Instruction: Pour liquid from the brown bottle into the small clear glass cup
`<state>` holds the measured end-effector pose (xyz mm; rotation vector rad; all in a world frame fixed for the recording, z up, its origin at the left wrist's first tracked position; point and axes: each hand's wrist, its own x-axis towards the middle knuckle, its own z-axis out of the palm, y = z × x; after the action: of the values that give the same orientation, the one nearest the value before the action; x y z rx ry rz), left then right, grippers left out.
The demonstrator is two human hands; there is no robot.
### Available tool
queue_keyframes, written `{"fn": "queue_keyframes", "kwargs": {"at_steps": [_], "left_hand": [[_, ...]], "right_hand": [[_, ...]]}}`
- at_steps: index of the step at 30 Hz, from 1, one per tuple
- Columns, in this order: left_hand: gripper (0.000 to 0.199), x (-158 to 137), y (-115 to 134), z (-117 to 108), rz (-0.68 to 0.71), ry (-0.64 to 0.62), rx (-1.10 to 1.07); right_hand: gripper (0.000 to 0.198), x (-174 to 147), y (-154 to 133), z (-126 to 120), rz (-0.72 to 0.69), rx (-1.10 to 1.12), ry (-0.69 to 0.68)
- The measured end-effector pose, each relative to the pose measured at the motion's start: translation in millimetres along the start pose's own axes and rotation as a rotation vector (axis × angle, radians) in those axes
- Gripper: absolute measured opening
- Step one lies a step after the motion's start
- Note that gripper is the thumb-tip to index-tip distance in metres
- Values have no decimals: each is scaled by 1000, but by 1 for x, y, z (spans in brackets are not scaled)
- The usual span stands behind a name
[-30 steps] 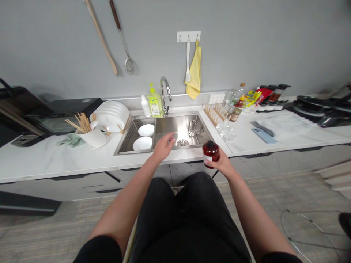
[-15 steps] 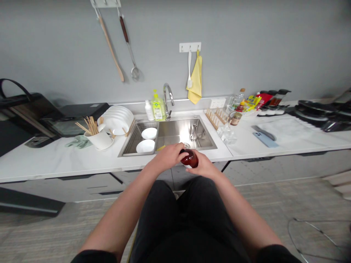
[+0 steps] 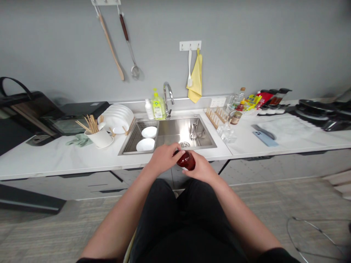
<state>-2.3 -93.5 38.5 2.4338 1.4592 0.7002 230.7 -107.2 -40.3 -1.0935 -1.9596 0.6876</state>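
Observation:
A dark red glossy bottle or jar (image 3: 187,160) with a patch of white label is held between my hands, just in front of the sink's near edge. My right hand (image 3: 201,166) wraps round its body from the right. At its upper left end, my left hand (image 3: 165,157) has thumb and fingers closed on the dark top, which the fingers partly cover. The bottle leans to the left. Behind it lies the steel sink (image 3: 172,132), with white bowls (image 3: 145,144) in its left rack.
Soap bottles (image 3: 157,106) and a faucet (image 3: 166,100) stand behind the sink. To the left are a chopstick holder (image 3: 100,140) and racked plates (image 3: 116,120). On the right lie clear glasses (image 3: 226,134), a small jar (image 3: 235,118), a phone (image 3: 265,138) and a knife (image 3: 263,132).
Both hands and the bottle have shifted slightly left and down, and the bottle tilts more to the left. The sink drain behind is now more exposed.

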Motion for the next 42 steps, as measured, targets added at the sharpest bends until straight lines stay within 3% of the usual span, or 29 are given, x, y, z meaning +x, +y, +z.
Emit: {"fn": "queue_keyframes", "kwargs": {"at_steps": [3, 7, 12, 15, 19, 22, 26, 30, 32, 37, 42], "left_hand": [[32, 2, 2, 2, -11, 51, 59], [30, -1, 4, 6, 30, 4, 11], [35, -1, 3, 10, -4, -11, 23], [35, 0, 3, 11, 20, -6, 10], [26, -2, 1, 9, 10, -32, -102], [31, -7, -10, 9, -25, 71, -268], [43, -26, -59, 13, -178, 279, -471], [51, -59, -144, 13, -446, 393, -540], [53, -74, -188, 7, -601, 529, -584], [45, -94, -271, -21, -816, 731, -464], [39, -93, -326, -41, -956, 710, -246]], "right_hand": [[77, -1, -1, 2, -21, -15, -18], [77, -3, 2, -1, -1, -9, 27], [73, -7, 5, -2, -23, -56, -39], [74, -7, 8, -1, 4, -58, 11], [75, -6, 13, 0, 3, -40, 4], [79, -5, 17, -1, 1, -32, 29], [83, -3, 33, -4, -13, -38, 137], [88, 3, 62, -5, 48, 0, 260], [90, 8, 77, -2, 116, 82, 300], [92, 27, 102, 12, 266, 249, 327], [96, 43, 101, 34, 277, 278, 319]]}}
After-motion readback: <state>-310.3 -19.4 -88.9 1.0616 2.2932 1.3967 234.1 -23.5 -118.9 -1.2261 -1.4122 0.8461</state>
